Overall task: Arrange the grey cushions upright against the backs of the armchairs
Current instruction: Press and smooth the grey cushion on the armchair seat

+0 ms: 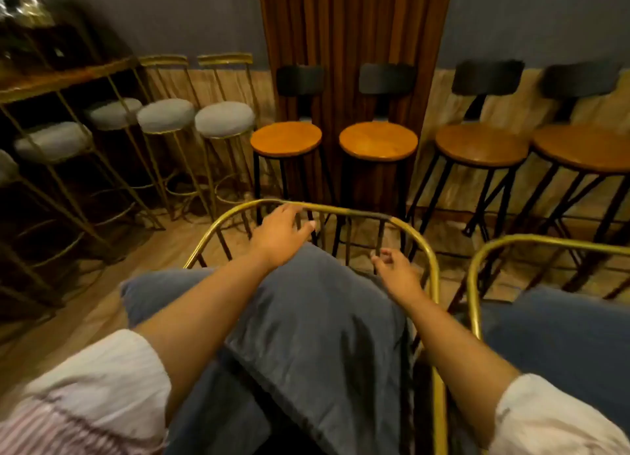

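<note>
A grey cushion (317,321) lies tilted in the gold-framed armchair (429,270) straight below me, one corner pointing at the curved back rail. My left hand (278,236) hovers over that top corner, fingers spread, close to the rail and holding nothing. My right hand (397,274) is at the cushion's right edge near the back bars, fingers loosely curled, apart from the fabric. A second grey cushion (559,338) rests in the neighbouring gold armchair (477,277) on the right.
Beyond the chair backs a row of bar stools lines the wall: wooden-seated black ones (378,140) at centre and right, grey-padded gold ones (225,118) on the left. A gold-framed counter (68,79) stands at far left. Wooden floor lies between.
</note>
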